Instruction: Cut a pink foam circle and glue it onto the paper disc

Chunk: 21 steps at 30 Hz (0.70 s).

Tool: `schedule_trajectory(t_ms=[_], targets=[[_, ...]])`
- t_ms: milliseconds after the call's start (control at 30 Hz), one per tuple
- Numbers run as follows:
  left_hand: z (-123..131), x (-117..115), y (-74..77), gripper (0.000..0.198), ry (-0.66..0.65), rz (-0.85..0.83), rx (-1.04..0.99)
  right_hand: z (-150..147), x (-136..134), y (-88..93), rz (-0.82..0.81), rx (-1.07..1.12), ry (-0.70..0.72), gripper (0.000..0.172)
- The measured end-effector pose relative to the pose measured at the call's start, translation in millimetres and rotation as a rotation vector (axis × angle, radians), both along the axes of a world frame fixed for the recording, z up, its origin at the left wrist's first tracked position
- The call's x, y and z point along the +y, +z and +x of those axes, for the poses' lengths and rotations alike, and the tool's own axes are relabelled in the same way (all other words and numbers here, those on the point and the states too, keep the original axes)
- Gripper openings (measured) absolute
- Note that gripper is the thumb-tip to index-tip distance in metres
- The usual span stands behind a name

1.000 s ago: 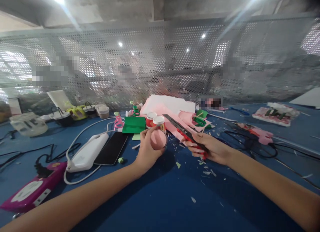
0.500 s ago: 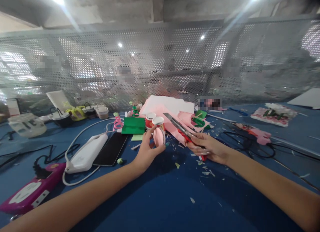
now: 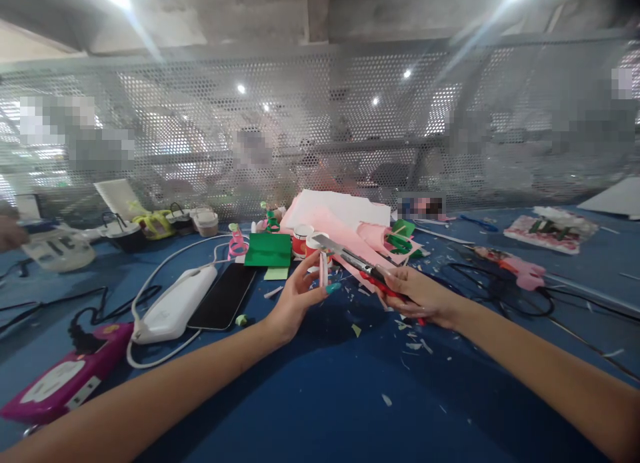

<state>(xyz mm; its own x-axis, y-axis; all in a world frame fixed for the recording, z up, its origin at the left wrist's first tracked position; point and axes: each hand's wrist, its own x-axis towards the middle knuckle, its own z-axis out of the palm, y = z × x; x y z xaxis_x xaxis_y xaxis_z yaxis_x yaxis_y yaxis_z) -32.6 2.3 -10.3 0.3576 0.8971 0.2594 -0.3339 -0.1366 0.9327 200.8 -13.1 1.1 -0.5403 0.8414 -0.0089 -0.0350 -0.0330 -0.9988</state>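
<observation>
Your left hand point(image 3: 294, 302) pinches the disc point(image 3: 323, 270) edge-on at twelve o'clock, seemingly so that its rim faces the cutter point(image 3: 360, 263). Your right hand point(image 3: 415, 294), at one o'clock, grasps this cutter by its handle, blade toward ten, perhaps for steady control.

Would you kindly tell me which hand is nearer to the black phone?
The left hand: it is just right of the black phone, apart from it. The right hand is farther off to the right, holding a red-and-black cutter.
</observation>
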Motion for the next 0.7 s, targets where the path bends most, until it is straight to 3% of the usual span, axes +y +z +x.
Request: schedule_trajectory(t_ms=[200, 367, 700], targets=[[0.2, -0.9, 1.1, 0.063, -0.002, 0.017, 0.015, 2.4, 4.4, -5.2, 0.035, -0.001, -0.02, 0.051], [0.2, -0.5, 0.5, 0.064, 0.009, 0.016, 0.03, 2.5, 5.5, -8.7, 0.063, -0.017, -0.117, 0.051], [0.2, 1.0, -0.9, 0.062, -0.014, 0.065, 0.009, -0.5, 0.2, 0.2, 0.129, -0.113, -0.178, 0.049]])
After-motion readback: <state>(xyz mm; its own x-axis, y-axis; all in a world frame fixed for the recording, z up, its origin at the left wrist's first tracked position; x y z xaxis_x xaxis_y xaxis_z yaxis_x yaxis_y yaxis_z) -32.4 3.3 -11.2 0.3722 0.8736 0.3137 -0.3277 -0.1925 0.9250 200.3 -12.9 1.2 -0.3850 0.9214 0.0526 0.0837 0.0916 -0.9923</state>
